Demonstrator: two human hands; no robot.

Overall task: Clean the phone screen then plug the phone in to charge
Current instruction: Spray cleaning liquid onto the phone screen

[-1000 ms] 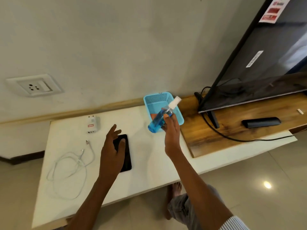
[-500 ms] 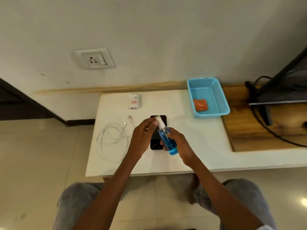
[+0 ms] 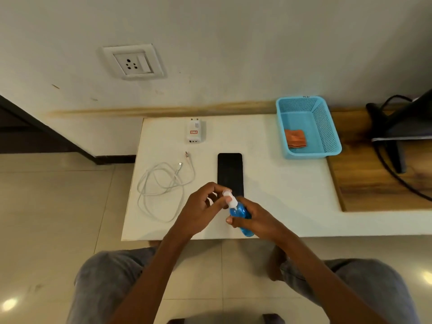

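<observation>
Blue spray bottle (image 3: 240,217) | right hand (image 3: 253,220) still gripping | left hand (image 3: 201,211) still at cap

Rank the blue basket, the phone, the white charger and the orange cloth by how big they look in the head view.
1. blue basket
2. phone, its near end hidden by the hands
3. orange cloth and white charger: too close in apparent size to rank.

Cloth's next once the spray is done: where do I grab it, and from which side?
Pinch the cloth at its upper fold, coming straight down from above. It lies flat and folded near the front of the basket, whose walls block a sideways reach. The right hand is nearer but holds the bottle.
</observation>
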